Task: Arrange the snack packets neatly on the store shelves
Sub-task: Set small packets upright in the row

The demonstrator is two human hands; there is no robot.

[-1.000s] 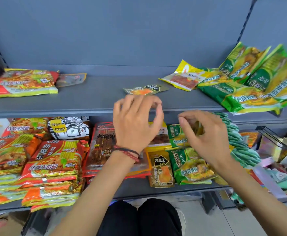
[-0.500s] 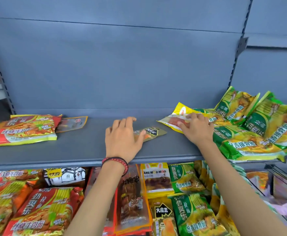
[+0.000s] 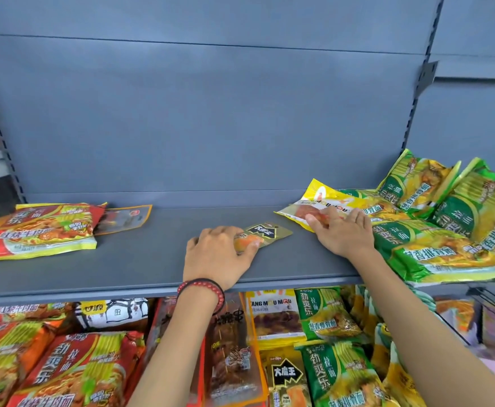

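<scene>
- Upper shelf, grey metal, holds packets at both ends and in the middle.
- Left hand lies on the shelf near its front edge, fingers curled over the near end of a small gold packet, thumb pressed to its orange part; the packet lies flat mid-shelf, its far end poking out toward the right.
- Red bead bracelet on the left wrist.
- Right hand rests palm down, fingers nearly straight and spread, tips on a yellow packet. No grip, only flat contact.
- Yellow packet lies flat on the shelf, its right edge under the green noodle packets, which are heaped untidily at the right end and overlap each other.
- Red noodle packets stacked at the left end; a clear orange-edged packet sticks out from behind them.
- Lower shelf packets, red, brown, yellow and green, lie crowded beneath both forearms.
</scene>
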